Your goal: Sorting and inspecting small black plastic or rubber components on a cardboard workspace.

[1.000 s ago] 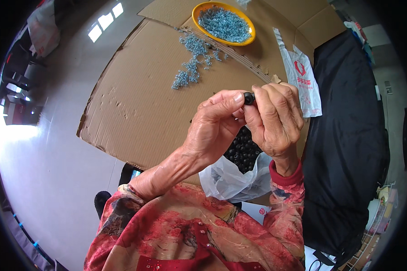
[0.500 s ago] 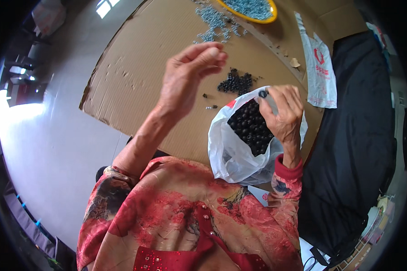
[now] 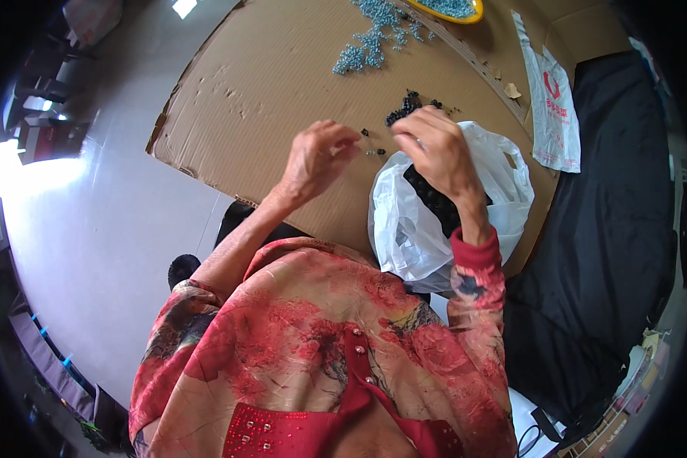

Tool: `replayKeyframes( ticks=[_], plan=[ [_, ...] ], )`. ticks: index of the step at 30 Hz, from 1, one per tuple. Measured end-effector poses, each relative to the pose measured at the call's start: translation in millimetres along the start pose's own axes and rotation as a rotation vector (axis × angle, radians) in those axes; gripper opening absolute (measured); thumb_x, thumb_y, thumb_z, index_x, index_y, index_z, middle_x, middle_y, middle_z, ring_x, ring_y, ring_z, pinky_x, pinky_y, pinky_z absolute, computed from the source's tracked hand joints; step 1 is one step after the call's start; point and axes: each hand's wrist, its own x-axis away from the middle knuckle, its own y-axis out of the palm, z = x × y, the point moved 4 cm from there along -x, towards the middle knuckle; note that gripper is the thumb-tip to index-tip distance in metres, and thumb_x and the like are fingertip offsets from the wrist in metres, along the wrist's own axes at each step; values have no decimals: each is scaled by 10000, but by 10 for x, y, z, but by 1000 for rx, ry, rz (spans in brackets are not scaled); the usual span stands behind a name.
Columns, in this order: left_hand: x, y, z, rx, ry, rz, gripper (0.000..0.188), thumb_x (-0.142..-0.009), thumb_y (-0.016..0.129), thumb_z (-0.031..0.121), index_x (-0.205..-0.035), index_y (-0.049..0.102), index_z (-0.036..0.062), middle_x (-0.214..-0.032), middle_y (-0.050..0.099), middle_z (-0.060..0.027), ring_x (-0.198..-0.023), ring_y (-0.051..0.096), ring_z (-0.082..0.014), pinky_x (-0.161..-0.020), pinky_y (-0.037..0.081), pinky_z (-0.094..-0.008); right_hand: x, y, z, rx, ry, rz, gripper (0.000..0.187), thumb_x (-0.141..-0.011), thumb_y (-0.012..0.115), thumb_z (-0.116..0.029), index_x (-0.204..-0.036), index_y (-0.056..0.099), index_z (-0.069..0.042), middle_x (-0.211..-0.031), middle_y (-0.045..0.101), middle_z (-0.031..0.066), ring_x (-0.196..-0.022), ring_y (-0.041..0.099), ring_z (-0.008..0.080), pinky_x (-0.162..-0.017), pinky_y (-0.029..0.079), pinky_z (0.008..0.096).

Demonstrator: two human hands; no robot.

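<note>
My left hand (image 3: 318, 162) is raised over the cardboard with its fingers curled in; anything between the fingertips is too small to make out. Opposite it, my right hand (image 3: 440, 153) hovers above the mouth of a white plastic bag (image 3: 404, 229). Its fingers are bent toward the left hand and slightly blurred, hiding whatever they hold. Black round pieces (image 3: 433, 200) fill the bag, partly covered by my right wrist. A pile of small black parts (image 3: 399, 114) lies just beyond the right fingers. Two or three loose small parts (image 3: 380, 152) rest between the hands.
Small bluish metal pieces (image 3: 370, 46) are scattered on the cardboard sheet (image 3: 229, 114) at the far side. A yellow-rimmed bowl (image 3: 477, 14) holds more of them. A flat white bag with red print (image 3: 551, 114) lies right, beside black fabric (image 3: 603, 229).
My right hand has moved left and up from the bag's right rim, and the small black round piece in it no longer shows. My left hand has come lower, nearer to it.
</note>
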Motion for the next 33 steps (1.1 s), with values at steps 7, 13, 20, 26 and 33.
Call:
replayKeyframes(
  ticks=[7, 13, 20, 26, 33],
  plan=[
    [77, 283, 18, -313, 244, 7, 282, -670, 677, 159, -934, 619, 79, -852, 560, -74, -828, 518, -261, -728, 416, -365, 138, 516, 314, 74, 145, -223, 80, -684, 587, -20, -761, 566, -13, -719, 568, 131, -738, 557, 305, -669, 449, 381],
    [57, 394, -34, -377, 293, 56, 254, -651, 673, 162, -894, 627, 105, -798, 523, -46, -773, 489, -230, -678, 380, -347, 144, 650, 265, 194, 43, -220, 90, -653, 581, -5, -724, 530, -28, -714, 555, 128, -743, 537, 308, -684, 412, 393],
    [-7, 185, -111, -449, 319, 92, 140, -674, 645, 102, -809, 618, 83, -773, 528, -56, -770, 492, -249, -688, 388, -357, 132, 625, 308, 204, 81, -173, 112, -674, 632, -51, -738, 543, -25, -720, 563, 122, -739, 545, 292, -683, 410, 386],
    [-165, 89, -172, -365, 291, 156, 126, -716, 617, 86, -840, 615, 66, -812, 559, -68, -786, 509, -259, -693, 396, -361, 46, 548, 280, 125, 81, -156, 114, -701, 638, -99, -747, 556, -34, -734, 576, 116, -749, 564, 281, -698, 424, 380],
    [-191, 138, -175, -188, 272, 99, 183, -736, 623, 93, -912, 605, 47, -909, 586, -88, -842, 530, -279, -737, 416, -371, -71, 31, 567, 150, 180, 10, 107, -735, 601, -75, -810, 597, 1, -798, 596, 129, -795, 569, 294, -726, 446, 367]
  ],
)
